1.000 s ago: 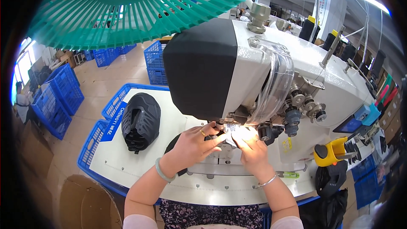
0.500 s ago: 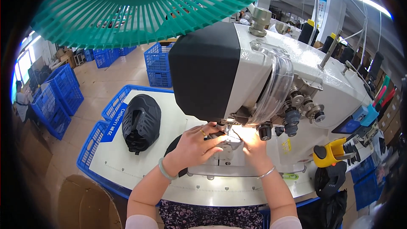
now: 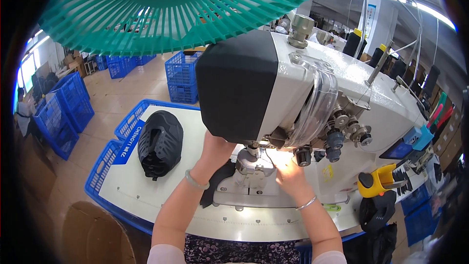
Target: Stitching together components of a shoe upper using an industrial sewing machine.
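My left hand (image 3: 218, 149) and right hand (image 3: 289, 177) press black fabric (image 3: 221, 181) beneath the white industrial sewing machine (image 3: 312, 102); grips unclear.

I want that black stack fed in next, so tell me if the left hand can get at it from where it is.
Probably yes. The black stack lies on the white table, on the left hand's own side, with only bare tabletop between them. The hand is up at the sewing machine's needle area and would need to draw back first.
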`<state>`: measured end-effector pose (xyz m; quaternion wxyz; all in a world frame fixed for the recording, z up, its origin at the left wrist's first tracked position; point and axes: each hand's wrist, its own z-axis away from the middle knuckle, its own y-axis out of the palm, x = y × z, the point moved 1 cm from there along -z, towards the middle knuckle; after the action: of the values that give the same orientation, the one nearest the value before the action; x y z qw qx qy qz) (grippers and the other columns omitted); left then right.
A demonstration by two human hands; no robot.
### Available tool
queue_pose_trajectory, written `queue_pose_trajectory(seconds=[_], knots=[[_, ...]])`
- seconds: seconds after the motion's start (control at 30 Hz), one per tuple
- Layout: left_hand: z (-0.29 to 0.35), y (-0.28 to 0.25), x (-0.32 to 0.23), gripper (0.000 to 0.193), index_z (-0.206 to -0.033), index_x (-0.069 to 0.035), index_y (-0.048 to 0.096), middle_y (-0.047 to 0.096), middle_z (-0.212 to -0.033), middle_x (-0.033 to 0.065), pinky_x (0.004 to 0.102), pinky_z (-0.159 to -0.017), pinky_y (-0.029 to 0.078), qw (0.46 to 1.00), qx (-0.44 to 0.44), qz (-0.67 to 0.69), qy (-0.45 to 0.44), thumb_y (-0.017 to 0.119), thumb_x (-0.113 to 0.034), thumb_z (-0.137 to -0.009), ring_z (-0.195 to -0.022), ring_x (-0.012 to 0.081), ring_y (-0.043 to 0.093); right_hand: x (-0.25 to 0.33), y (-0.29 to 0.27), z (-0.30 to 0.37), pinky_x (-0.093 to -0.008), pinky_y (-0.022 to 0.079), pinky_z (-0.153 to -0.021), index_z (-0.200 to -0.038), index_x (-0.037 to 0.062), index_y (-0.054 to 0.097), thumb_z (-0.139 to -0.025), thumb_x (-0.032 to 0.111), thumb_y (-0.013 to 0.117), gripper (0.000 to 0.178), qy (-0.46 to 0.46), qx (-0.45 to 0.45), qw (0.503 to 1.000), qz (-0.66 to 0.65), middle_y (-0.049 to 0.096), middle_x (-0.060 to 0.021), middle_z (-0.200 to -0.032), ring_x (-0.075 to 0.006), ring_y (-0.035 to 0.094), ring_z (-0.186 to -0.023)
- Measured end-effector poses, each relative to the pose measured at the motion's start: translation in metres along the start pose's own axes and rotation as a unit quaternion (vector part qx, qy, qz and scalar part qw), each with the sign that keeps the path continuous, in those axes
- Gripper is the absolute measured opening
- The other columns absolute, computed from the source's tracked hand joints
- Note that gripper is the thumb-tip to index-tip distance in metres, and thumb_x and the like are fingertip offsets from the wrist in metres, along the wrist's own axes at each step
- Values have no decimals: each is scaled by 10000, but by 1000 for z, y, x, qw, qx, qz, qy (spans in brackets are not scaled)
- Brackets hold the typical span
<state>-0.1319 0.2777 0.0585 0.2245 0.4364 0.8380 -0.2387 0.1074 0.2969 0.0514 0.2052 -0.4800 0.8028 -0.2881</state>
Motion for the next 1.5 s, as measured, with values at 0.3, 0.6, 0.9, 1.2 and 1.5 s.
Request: queue_pose_trajectory(seconds=[0.3,0.6,0.9,1.2,1.5], knots=[[-28,-13,26,270,-1215,-8,557,628,-1133,102,316,-888,482,928,-185,307,-100,524,-53,-951,-1028,171,590,-1,10,4,-485,437,-826,-959,36,635,-675,97,705,299,244,166,950,106,538,-164,-1055,-359,517,-1033],[-5,-76,-159,130,-811,-51,697,620,-708,125,383,-567,473,913,91,-396,17,703,-180,-791,-663,300,627,90,-62,-55,-406,457,-867,-1176,58,620,-783,58,669,396,111,-1,954,-279,602,-145,-1075,-331,566,-987],[33,-51,-129,329,-700,41,592,496,-507,23,291,-460,320,925,246,118,-266,661,-204,-910,-483,68,427,62,-23,-16,-233,477,-728,-1076,-44,643,-942,168,603,253,275,192,663,-669,644,9,-895,-57,552,-820],[61,-24,-98,242,-712,18,667,558,-623,-72,196,-480,332,843,210,338,-361,668,-145,-891,-571,-10,437,66,-3,15,-209,368,-543,-716,25,573,-1005,273,521,384,305,84,665,-676,561,52,-704,-23,450,-642],[65,-22,-84,200,-716,-9,667,577,-628,-73,177,-489,362,855,231,284,-366,692,-141,-864,-568,-12,478,77,0,13,-207,335,-525,-695,26,564,-1002,206,517,359,401,66,660,-631,533,63,-672,-18,416,-611]])
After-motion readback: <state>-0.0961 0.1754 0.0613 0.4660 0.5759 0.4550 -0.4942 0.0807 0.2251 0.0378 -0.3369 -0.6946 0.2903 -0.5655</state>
